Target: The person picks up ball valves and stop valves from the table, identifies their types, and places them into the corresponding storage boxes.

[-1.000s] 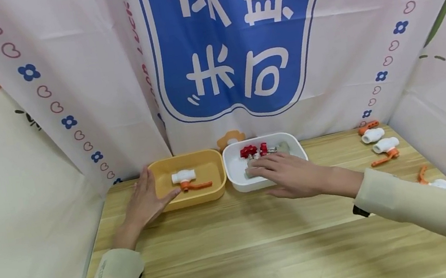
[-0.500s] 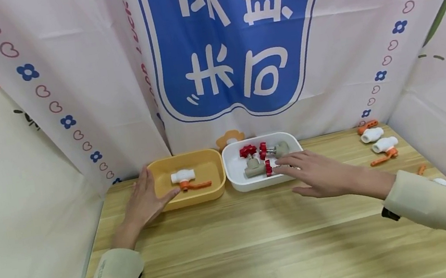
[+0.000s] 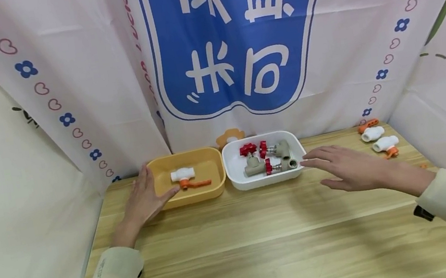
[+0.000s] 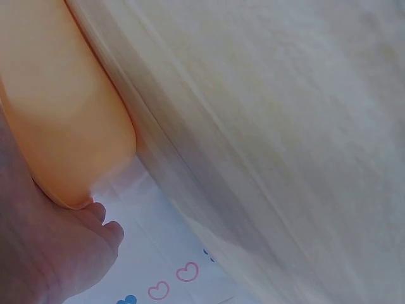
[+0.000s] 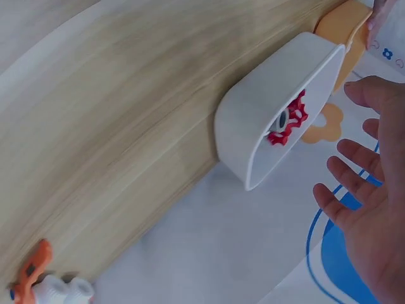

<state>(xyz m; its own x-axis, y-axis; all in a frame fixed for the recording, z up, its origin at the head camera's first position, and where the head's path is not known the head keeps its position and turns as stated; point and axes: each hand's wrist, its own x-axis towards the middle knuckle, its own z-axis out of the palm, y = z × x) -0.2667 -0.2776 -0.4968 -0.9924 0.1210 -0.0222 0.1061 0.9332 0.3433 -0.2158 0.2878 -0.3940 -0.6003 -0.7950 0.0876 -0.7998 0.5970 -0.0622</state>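
Leftmost, the left hand (image 3: 142, 203) lies flat with straight fingers against the near left corner of the yellow tray (image 3: 209, 190), which holds a white valve with an orange handle (image 3: 186, 177). Just beside it stands the white tray (image 3: 237, 175) with grey valves with red handles (image 3: 265, 157). Past its right edge the right hand (image 3: 352, 169) hovers, fingers spread and holding nothing, over bare wooden table (image 3: 266, 244). Farther right lie more white valves (image 3: 380, 139).

Bare wooden table (image 3: 266, 248) in front, wide free room. Back edge blocked by yellow tray (image 3: 210, 194) and white tray (image 3: 236, 166) side by side, curtain (image 3: 108, 79) right behind. White valves (image 3: 380, 139) crowd far right corner.
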